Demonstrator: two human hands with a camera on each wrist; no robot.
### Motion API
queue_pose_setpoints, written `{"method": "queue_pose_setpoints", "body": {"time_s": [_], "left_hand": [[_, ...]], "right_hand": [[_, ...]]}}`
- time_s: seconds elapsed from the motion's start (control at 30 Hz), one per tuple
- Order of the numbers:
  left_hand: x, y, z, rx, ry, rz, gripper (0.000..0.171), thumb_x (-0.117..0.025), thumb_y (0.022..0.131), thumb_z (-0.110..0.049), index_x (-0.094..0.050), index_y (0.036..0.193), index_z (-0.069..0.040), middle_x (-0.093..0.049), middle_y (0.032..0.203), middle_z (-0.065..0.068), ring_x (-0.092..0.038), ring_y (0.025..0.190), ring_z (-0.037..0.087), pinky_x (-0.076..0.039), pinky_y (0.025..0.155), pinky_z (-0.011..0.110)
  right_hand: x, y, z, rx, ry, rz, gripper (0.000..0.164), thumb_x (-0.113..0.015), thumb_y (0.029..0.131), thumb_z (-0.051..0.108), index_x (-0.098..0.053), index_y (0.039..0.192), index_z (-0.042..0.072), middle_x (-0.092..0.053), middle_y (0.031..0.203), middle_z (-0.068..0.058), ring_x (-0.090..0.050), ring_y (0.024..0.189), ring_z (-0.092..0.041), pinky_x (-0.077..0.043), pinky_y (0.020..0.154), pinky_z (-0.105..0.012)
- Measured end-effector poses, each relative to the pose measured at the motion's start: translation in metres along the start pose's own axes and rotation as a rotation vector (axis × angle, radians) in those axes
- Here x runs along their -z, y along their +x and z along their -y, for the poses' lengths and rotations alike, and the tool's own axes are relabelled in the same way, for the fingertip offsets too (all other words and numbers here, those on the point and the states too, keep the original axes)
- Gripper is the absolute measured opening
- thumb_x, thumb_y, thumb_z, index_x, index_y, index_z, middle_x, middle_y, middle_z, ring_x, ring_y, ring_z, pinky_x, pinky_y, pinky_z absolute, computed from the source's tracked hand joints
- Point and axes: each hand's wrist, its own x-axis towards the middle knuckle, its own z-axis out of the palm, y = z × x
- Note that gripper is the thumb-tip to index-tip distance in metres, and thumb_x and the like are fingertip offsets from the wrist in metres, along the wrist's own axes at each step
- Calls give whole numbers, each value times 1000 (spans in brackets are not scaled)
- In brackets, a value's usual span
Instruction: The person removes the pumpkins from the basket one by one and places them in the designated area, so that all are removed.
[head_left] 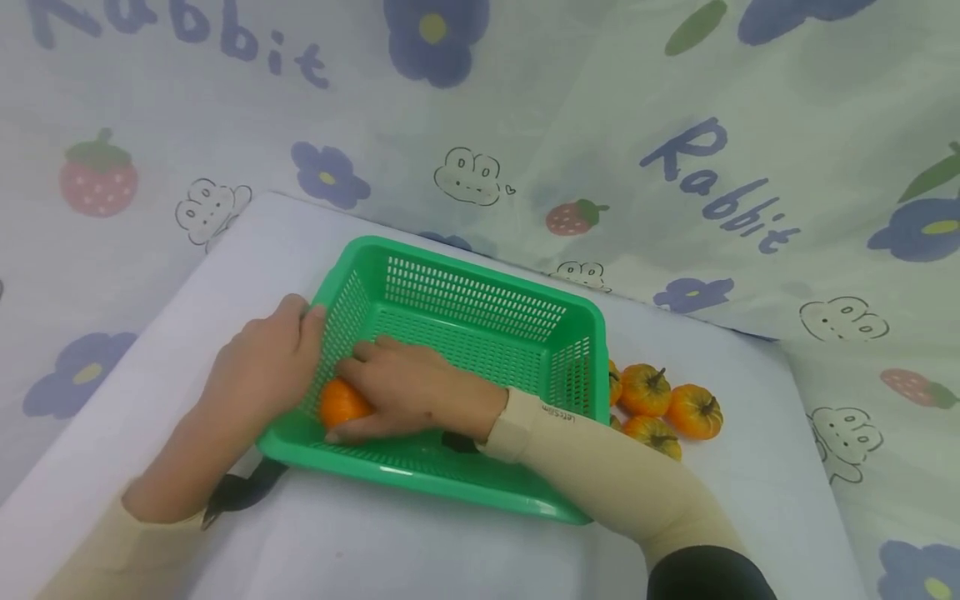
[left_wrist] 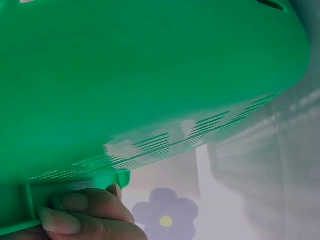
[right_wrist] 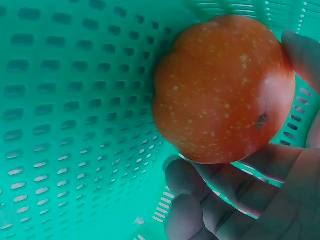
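A green plastic basket [head_left: 465, 492] with slotted walls stands tilted or skewed on the white table. My left hand [head_left: 262, 367] grips its left rim, with the thumb on top; in the left wrist view curled fingers [left_wrist: 95, 215] hook under the rim. Inside the basket, at its left end, my right hand [head_left: 408, 387] holds a small orange pumpkin [head_left: 342, 403]. The right wrist view shows this pumpkin [right_wrist: 222, 90] speckled and ribbed, between the thumb and the fingers [right_wrist: 187, 215], close to the slotted wall. Whether it touches the wall I cannot tell.
Several small orange and yellow pumpkins [head_left: 694, 412] lie on the white table [head_left: 757, 500] just right of the basket, partly hidden by it and my right sleeve [head_left: 600, 467]. A patterned cloth [head_left: 525, 108] hangs behind the table. A dark strap [head_left: 243, 492] shows by my left wrist.
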Motion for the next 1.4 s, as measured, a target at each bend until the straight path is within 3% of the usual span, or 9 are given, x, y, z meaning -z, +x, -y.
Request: {"method": "queue_pose_setpoints", "body": {"time_s": [0.27, 0.63, 1.0, 1.17, 1.4], "left_hand": [[0, 1, 3, 0, -1, -7, 56, -17, 113, -49, -45, 112, 0, -49, 70, 13, -51, 58, 29, -40, 47, 39], [-2, 1, 4, -4, -5, -14, 55, -18, 113, -49, -46, 112, -1, -50, 71, 13, -52, 58, 29, -40, 47, 39], [-2, 1, 2, -2, -15, -14, 56, -19, 113, -49, -46, 115, 0, -52, 72, 13, -52, 58, 28, -42, 47, 38], [-2, 0, 1, 1, -20, -12, 57, -18, 112, -50, -46, 115, 0, -52, 72, 13, -52, 57, 28, -42, 46, 38], [0, 0, 0, 9, -28, -9, 56, -18, 112, -51, -45, 114, -2, -52, 72, 13, -52, 57, 27, -41, 46, 39]], "right_hand": [[4, 1, -4, 34, 2, 36, 57, -66, 94, 65, -59, 127, 19, -50, 101, 9, -50, 90, -10, -48, 66, -22], [8, -2, -8, 67, 87, 48, 47, -70, 95, 52, -56, 122, 16, -53, 101, 8, -54, 85, -10, -48, 66, -21], [15, -6, -14, 92, 104, 33, 65, -78, 93, 33, -50, 145, 8, -50, 121, 3, -51, 102, -10, -45, 84, -16], [19, -9, -18, 73, 125, 50, 66, -82, 91, 29, -50, 145, 9, -52, 123, 2, -53, 104, -11, -45, 86, -17], [20, -13, -22, 32, 151, 86, 58, -80, 93, 32, -48, 138, 14, -55, 113, 6, -56, 97, -12, -47, 81, -21]]}}
